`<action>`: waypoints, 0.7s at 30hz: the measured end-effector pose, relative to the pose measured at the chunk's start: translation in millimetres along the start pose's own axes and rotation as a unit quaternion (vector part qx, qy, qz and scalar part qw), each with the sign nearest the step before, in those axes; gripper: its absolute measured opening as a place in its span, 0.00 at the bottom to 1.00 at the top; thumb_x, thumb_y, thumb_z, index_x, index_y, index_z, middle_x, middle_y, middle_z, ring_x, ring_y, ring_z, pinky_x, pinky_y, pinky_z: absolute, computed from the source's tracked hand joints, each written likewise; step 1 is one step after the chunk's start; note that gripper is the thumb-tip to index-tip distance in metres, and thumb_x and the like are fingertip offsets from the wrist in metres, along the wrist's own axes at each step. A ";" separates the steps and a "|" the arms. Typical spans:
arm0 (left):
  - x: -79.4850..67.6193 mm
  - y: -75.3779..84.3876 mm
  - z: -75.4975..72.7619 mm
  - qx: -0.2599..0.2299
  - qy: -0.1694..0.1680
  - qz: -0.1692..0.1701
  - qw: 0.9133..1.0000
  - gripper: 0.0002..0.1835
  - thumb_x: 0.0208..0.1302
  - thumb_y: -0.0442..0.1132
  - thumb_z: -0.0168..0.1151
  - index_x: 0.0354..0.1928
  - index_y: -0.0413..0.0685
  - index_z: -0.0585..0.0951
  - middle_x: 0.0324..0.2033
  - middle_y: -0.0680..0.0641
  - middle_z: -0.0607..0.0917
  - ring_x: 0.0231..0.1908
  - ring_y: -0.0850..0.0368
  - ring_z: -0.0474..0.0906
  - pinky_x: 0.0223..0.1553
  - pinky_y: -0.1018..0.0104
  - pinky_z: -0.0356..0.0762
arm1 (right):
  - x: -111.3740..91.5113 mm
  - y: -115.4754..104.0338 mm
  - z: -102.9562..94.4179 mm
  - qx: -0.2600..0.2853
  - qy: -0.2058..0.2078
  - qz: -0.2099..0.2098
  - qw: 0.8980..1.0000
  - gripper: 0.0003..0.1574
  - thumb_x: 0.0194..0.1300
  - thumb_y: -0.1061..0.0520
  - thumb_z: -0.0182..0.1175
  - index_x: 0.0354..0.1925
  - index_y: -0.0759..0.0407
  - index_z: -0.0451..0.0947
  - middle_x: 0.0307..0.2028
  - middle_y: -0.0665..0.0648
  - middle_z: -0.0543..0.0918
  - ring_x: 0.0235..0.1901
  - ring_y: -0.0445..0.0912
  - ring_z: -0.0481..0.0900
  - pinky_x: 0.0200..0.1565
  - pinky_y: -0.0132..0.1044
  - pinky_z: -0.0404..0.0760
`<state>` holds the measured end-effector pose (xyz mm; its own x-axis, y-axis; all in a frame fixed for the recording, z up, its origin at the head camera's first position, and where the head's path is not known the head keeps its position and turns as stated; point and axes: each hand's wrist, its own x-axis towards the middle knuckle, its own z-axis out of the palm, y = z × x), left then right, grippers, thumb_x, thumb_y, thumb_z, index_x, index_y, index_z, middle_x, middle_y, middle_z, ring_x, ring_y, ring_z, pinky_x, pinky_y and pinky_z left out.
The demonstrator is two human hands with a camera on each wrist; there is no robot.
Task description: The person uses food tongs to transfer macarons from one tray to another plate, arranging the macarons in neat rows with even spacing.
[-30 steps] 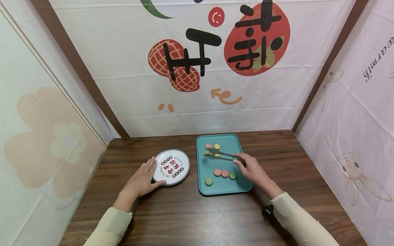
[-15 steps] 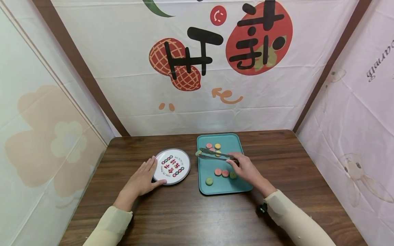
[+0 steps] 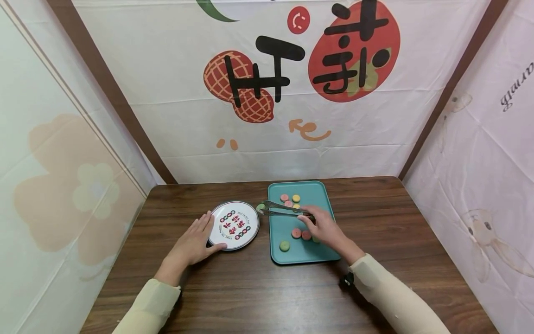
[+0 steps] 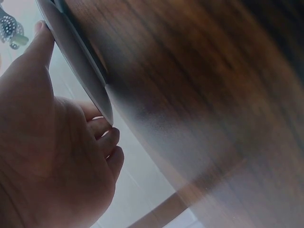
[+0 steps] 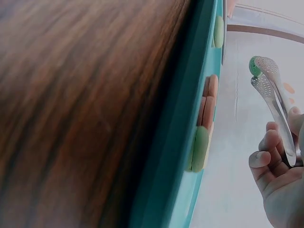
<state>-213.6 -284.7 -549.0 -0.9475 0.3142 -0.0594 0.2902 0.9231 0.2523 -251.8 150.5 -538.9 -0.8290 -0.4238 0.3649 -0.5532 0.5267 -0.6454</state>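
Observation:
My right hand [image 3: 324, 226] grips a pair of metal serving tongs [image 3: 285, 209] with perforated heads. Between the tong tips is a green macaron [image 3: 261, 208], held at the right rim of a white round plate [image 3: 253, 232] with red lettering. In the right wrist view the tongs [image 5: 275, 92] pinch the green macaron [image 5: 255, 66] in the air. My left hand [image 3: 193, 242] rests against the plate's left rim, fingers extended and thumb spread along the near edge. The left wrist view shows the thumb and fingertips of the left hand [image 4: 57, 142] touching the plate's rim [image 4: 80, 57].
A teal tray [image 3: 275, 255] lies right of the plate. On it are pink macarons [image 3: 296, 233], yellow macarons [image 3: 296, 198] and a green macaron [image 3: 284, 246] at the near left; another green one is partly hidden by the right hand. The wooden table [image 3: 233, 292] meets a printed cloth wall [image 3: 187, 162].
The right hand has moved left, carrying the tongs and green macaron from above the tray to beside the plate's right rim. The left hand stays at the plate.

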 end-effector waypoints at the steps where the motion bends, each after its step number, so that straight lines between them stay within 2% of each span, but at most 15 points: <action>1: 0.1 0.2 0.0 0.000 0.000 0.000 1.000 0.61 0.71 0.72 0.61 0.83 0.29 0.52 0.84 0.30 0.50 0.83 0.34 0.47 0.84 0.40 0.46 | 0.9 -0.6 1.1 0.001 0.000 -0.003 1.000 0.26 0.81 0.53 0.62 0.67 0.70 0.79 0.56 0.65 0.87 0.49 0.53 0.87 0.50 0.54 0.89; 5: 0.1 0.2 -0.7 0.001 -0.001 0.000 1.000 0.61 0.71 0.72 0.62 0.83 0.28 0.52 0.84 0.30 0.50 0.83 0.34 0.48 0.84 0.40 0.46 | 6.1 -3.7 5.5 -0.003 -0.006 -0.008 1.000 0.26 0.81 0.52 0.62 0.66 0.69 0.80 0.58 0.66 0.86 0.53 0.57 0.87 0.53 0.57 0.88; 10: -0.2 0.3 -1.4 0.002 -0.004 0.000 1.000 0.61 0.71 0.71 0.62 0.83 0.28 0.52 0.84 0.30 0.50 0.83 0.33 0.48 0.84 0.40 0.46 | 13.2 -6.9 11.3 -0.011 -0.015 -0.013 1.000 0.26 0.81 0.50 0.62 0.67 0.65 0.81 0.58 0.63 0.87 0.55 0.56 0.87 0.55 0.57 0.87; 21: 0.6 1.0 -1.6 0.001 -0.003 0.006 1.000 0.62 0.71 0.74 0.60 0.83 0.28 0.52 0.83 0.29 0.51 0.83 0.33 0.48 0.84 0.40 0.47 | 25.6 -15.9 18.3 0.001 -0.048 -0.002 0.999 0.30 0.82 0.50 0.60 0.73 0.63 0.76 0.65 0.66 0.83 0.62 0.57 0.83 0.60 0.56 0.85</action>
<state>-214.1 -283.9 -547.2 -0.9430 0.3269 -0.0616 0.3025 0.9196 0.2507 -262.7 117.8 -531.5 -0.8150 -0.4948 0.3017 -0.5566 0.5236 -0.6449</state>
